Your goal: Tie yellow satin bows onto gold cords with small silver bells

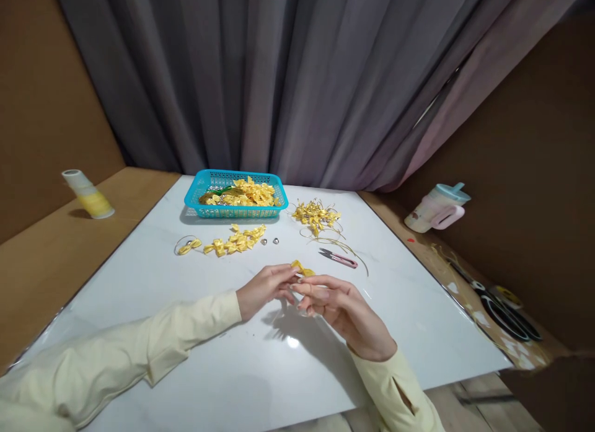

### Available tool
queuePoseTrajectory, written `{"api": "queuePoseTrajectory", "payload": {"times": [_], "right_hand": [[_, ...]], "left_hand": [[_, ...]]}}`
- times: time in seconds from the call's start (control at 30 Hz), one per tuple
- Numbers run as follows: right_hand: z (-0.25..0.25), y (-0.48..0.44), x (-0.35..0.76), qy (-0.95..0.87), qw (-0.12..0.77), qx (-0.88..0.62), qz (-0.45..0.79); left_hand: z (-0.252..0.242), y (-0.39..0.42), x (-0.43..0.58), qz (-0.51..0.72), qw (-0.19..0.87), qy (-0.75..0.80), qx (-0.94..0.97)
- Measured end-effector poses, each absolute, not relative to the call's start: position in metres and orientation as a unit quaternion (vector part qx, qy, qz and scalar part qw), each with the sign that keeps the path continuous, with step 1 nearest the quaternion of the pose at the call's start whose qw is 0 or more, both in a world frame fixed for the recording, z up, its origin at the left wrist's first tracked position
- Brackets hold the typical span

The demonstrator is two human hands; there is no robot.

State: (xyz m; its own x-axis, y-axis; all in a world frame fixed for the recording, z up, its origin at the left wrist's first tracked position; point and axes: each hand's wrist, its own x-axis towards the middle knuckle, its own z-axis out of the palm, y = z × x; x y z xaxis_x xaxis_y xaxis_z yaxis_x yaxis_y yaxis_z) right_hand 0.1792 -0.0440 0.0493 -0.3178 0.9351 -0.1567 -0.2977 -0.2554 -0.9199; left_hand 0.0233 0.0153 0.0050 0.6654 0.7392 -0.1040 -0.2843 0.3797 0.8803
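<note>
Above the middle of the white board, my left hand (pixel 270 287) pinches a yellow ribbon bow (pixel 302 269) between thumb and fingers. My right hand (pixel 341 305) meets it from the right, its fingers drawn together just below the bow; what they grip is too small to make out. Beyond the hands lies a row of loose yellow bows (pixel 239 240), with two small silver bells (pixel 276 240) beside it. At the row's left end is a bow with a looped cord (pixel 188 246). Pink-handled thread snips (pixel 339 258) rest to the right of the bow in my hand.
A blue basket (pixel 232 214) holding yellow bows stands at the back. Right of it is a pile of bows with cords (pixel 317 216). A spool of yellow ribbon (pixel 90 199) stands far left. On the right are a lidded cup (pixel 434 210) and black scissors (pixel 504 314).
</note>
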Motion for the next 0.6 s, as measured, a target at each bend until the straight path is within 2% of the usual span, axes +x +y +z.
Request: {"api": "queuePoseTrajectory", "payload": {"times": [0.17, 0.43, 0.6], "right_hand": [[0.038, -0.054, 0.161, -0.415, 0.456, -0.403, 0.677], [0.036, -0.059, 0.149, -0.425, 0.481, -0.459, 0.614], [0.036, -0.063, 0.152, -0.453, 0.443, -0.482, 0.605]], "left_hand": [[-0.001, 0.004, 0.027, 0.296, 0.813, 0.243, 0.439], [0.002, -0.001, 0.027, 0.300, 0.752, 0.277, 0.517], [0.004, 0.003, 0.027, 0.312, 0.747, 0.295, 0.508]]}}
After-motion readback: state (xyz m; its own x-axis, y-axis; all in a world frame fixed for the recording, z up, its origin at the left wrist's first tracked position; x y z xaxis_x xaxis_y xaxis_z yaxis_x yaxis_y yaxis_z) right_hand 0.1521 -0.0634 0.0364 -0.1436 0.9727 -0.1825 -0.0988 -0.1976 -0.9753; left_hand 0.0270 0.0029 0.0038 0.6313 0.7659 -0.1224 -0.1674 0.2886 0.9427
